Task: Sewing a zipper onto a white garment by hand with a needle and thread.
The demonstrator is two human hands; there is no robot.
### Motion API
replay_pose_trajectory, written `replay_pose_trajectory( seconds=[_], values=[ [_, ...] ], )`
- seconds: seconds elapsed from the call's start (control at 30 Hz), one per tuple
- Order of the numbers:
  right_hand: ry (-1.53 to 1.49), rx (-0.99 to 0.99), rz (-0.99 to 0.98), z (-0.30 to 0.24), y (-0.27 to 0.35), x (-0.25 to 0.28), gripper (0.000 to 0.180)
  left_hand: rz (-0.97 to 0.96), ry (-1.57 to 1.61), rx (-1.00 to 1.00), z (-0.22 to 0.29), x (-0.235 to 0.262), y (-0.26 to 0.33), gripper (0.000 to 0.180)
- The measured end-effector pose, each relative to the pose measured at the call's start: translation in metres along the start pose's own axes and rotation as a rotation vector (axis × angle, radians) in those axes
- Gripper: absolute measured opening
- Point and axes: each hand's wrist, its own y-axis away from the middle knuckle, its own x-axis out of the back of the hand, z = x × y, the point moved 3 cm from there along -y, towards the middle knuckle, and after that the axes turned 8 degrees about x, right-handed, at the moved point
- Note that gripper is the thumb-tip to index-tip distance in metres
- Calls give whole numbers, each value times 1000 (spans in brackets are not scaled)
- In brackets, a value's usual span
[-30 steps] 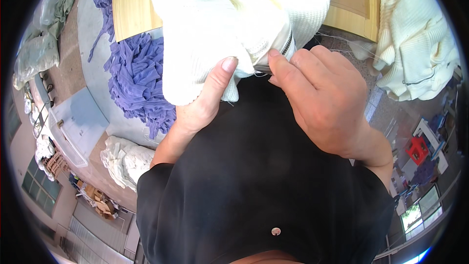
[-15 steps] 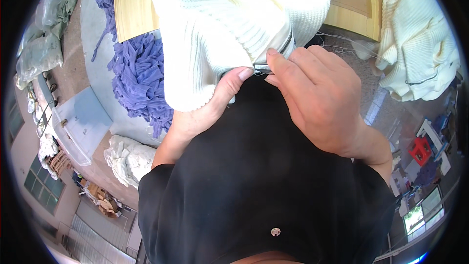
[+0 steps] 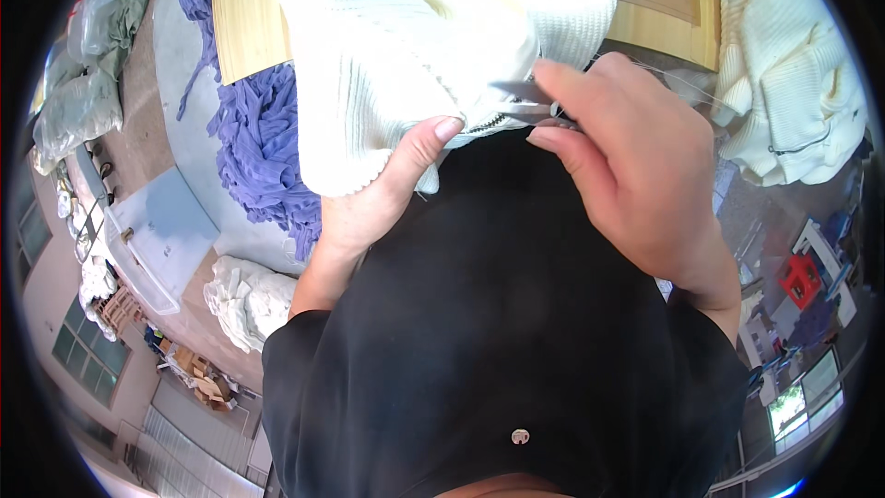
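Note:
A white ribbed knit garment (image 3: 359, 65) with a dark-toothed zipper (image 3: 487, 124) spreads across the wooden surface in front of my body. My left hand (image 3: 373, 198) pinches its near edge, thumb on top beside the zipper; the other fingers are hidden under the knit. Thread snips (image 3: 524, 90) sit between the thumb and fingers of my right hand (image 3: 641, 161). Their blades, somewhat blurred, are parted and point left over the zipper, close to my left thumb. Whether the blades touch the fabric I cannot tell.
Purple fabric strips (image 3: 263, 152) lie heaped left of the light wooden board (image 3: 249, 18). Another white zipped knit garment (image 3: 793, 83) hangs at the right, with loose threads nearby. Farther left are a white bundle (image 3: 244, 300), plastic bags (image 3: 78, 120) and a pale bin (image 3: 161, 231).
My right hand has moved slightly right and the snips have opened, their blades now showing. My left hand has shifted a little left along with the garment's edge, baring more zipper.

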Motion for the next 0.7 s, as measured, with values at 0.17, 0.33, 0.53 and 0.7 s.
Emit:
replay_pose_trajectory(
  seconds=[0.17, 0.33, 0.53, 0.7],
  values=[
    [76, 141, -39, -2, 3, -9, 35, -22, 44, 129, 2, -1, 2, 68],
    [83, 155, -12, -2, 0, -12, 35, -15, 24, 133, 0, 0, 2, 69],
    [129, 164, -2, -3, -1, -16, 34, -12, 11, 133, 1, 2, 2, 72],
    [195, 192, -3, -4, 1, -17, 33, -4, 26, 138, 1, 0, 3, 74]
  ],
)
